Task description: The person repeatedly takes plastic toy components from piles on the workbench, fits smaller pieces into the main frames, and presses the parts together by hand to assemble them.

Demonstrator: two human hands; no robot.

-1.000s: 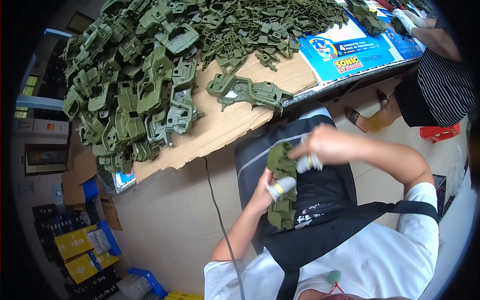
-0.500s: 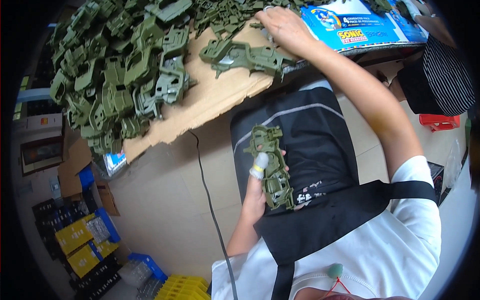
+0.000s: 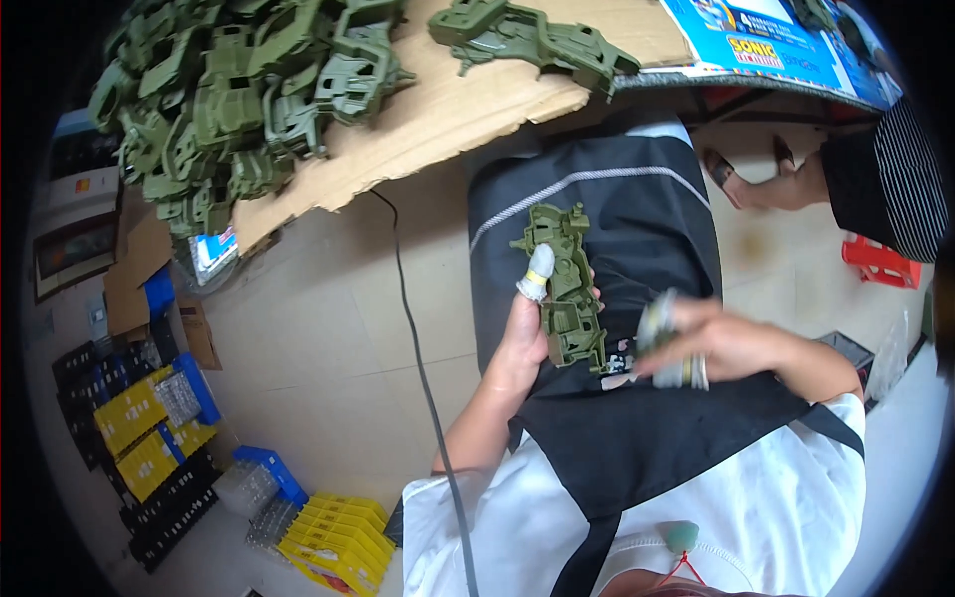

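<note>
Olive-green plastic part [image 3: 564,289], long and knobbly with moulded ribs and tabs, sits upright over the lap in the left hand [image 3: 527,333], clasped along its left edge with a taped thumb [image 3: 537,274] pressed on the face, likely so the front stays exposed for working. Right hand [image 3: 711,343] is at 3 o'clock of the part, just beside its lower end, motion-blurred, fingers wrapped in pale tape; whether it grips anything I cannot tell. Black apron [image 3: 617,199] with a white seam lies under both hands, smooth cloth. At 12 o'clock, a torn brown cardboard sheet [image 3: 438,114] carries a heap of matching green parts [image 3: 239,99], piled loose within reach. Black cable [image 3: 423,368] hangs down at 9 o'clock. Yellow and blue crates [image 3: 149,428] sit on the floor at 8 o'clock.
</note>
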